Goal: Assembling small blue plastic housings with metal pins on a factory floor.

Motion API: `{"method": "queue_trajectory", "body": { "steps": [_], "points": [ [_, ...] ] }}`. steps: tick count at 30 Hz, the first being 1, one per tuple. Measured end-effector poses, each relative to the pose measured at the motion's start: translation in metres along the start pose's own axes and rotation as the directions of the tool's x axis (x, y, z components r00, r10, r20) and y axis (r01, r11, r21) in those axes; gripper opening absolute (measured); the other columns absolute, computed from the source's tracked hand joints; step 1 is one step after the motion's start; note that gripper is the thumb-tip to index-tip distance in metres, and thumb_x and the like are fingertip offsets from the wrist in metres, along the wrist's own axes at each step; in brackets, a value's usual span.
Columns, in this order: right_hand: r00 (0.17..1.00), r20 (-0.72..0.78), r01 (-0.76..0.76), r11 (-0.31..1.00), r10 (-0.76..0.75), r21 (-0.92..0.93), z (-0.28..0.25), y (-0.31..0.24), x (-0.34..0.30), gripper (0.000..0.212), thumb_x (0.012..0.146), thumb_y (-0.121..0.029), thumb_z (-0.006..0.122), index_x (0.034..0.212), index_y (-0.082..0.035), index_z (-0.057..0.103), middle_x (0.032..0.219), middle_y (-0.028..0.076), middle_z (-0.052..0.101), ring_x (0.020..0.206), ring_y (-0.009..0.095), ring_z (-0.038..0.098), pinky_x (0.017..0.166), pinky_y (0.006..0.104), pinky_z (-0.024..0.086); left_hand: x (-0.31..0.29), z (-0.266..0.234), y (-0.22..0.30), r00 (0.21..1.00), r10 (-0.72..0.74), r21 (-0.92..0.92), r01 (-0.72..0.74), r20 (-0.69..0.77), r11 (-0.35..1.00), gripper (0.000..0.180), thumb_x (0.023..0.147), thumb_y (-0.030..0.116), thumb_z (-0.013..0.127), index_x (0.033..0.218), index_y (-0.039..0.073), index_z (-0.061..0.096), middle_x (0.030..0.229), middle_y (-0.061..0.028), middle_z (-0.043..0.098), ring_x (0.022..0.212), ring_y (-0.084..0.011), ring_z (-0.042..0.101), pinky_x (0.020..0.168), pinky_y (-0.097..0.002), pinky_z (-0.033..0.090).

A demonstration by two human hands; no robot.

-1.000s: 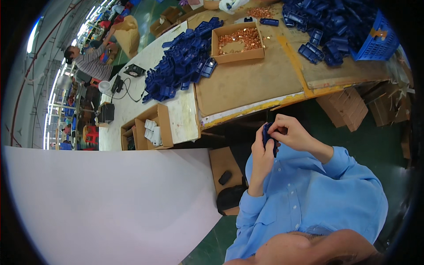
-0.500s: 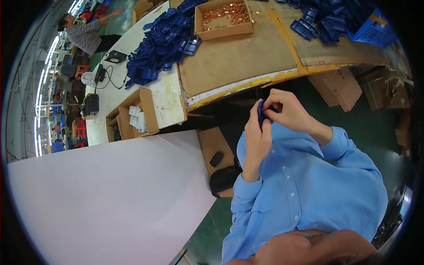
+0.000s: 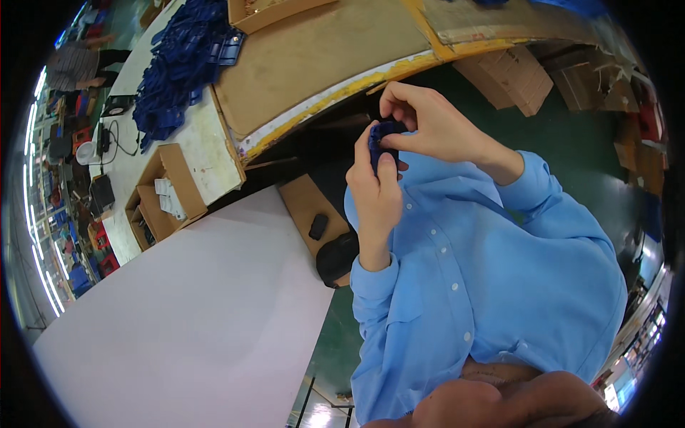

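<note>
My left hand (image 3: pixel 374 192) is closed round a small dark blue plastic part (image 3: pixel 374 146) in front of my chest, its thumb on the near side. The part stands roughly upright, with a hollow side turned toward my right hand (image 3: pixel 435 125). From the right, that hand reaches in with its thumb at the hollow and its fingers curled above. Whatever it pinches, if anything, is hidden. A heap of similar blue plastic parts (image 3: pixel 182 68) lies on the workbench at the far left.
A cardboard tray (image 3: pixel 285 13) sits on the brown bench mat (image 3: pixel 314 68). Left of me are an open carton (image 3: pixel 189 185) with white pieces and a large white board (image 3: pixel 193 321). A black bag (image 3: pixel 335 258) lies beside the board. Cartons (image 3: pixel 506 80) stand under the bench.
The view has shifted, so the bench and hands sit farther left and higher. My right hand has opened out a little above the part, and the part's hollow side now shows more.
</note>
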State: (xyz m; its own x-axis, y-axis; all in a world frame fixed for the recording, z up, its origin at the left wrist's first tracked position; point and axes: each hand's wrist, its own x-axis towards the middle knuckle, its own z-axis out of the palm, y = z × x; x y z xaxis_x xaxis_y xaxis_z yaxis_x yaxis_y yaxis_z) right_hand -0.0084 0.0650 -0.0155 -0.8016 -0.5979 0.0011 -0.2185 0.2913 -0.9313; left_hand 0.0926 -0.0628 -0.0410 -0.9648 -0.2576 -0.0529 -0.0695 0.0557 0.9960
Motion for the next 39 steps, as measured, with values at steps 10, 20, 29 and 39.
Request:
{"method": "queue_trajectory", "body": {
  "steps": [10,20,29,39],
  "points": [
    [0.999,0.032,0.03,0.994,-0.027,-0.105,-0.006,0.003,-0.005,0.028,0.072,-0.01,0.073,0.091,-0.003,0.053,0.079,0.005,0.052,0.068,0.015,0.047,0.06,0.0285,0.042,-0.003,0.006,0.004,1.0,0.023,0.18,-0.025,0.013,0.983,0.034,0.094,0.009,0.046,0.125,-0.004,0.054,0.081,-0.0133,0.067,0.064,-0.018,0.067,0.059,-0.0294,0.052],
    [0.996,-0.031,0.071,0.981,-0.078,-0.183,0.001,0.006,-0.015,0.023,0.075,-0.009,0.07,0.089,-0.003,0.053,0.08,0.008,0.054,0.067,0.02,0.052,0.06,0.031,0.045,-0.005,0.008,-0.002,0.998,-0.057,0.038,0.057,-0.024,0.998,0.028,0.099,0.011,0.046,0.119,-0.005,0.056,0.075,-0.0082,0.066,0.058,-0.0118,0.064,0.053,-0.0232,0.05],
    [0.997,-0.022,0.066,0.993,-0.068,-0.095,-0.002,0.006,-0.009,0.021,0.076,-0.009,0.069,0.086,-0.002,0.052,0.077,0.009,0.053,0.068,0.019,0.053,0.061,0.0306,0.046,-0.001,0.011,-0.001,0.996,-0.08,-0.003,0.08,-0.05,0.997,0.026,0.101,0.015,0.047,0.113,-0.005,0.058,0.071,-0.0079,0.065,0.055,-0.011,0.063,0.05,-0.0219,0.047],
    [1.0,0.023,0.012,0.997,-0.011,-0.08,-0.004,0.01,-0.009,0.022,0.076,-0.01,0.069,0.08,-0.003,0.05,0.07,0.007,0.05,0.063,0.017,0.049,0.056,0.0297,0.041,-0.005,0.015,0.001,0.995,-0.089,0.035,0.091,-0.05,0.995,0.026,0.1,0.015,0.047,0.111,-0.005,0.06,0.069,-0.0078,0.065,0.054,-0.0114,0.064,0.049,-0.0215,0.047]
  ]
}}
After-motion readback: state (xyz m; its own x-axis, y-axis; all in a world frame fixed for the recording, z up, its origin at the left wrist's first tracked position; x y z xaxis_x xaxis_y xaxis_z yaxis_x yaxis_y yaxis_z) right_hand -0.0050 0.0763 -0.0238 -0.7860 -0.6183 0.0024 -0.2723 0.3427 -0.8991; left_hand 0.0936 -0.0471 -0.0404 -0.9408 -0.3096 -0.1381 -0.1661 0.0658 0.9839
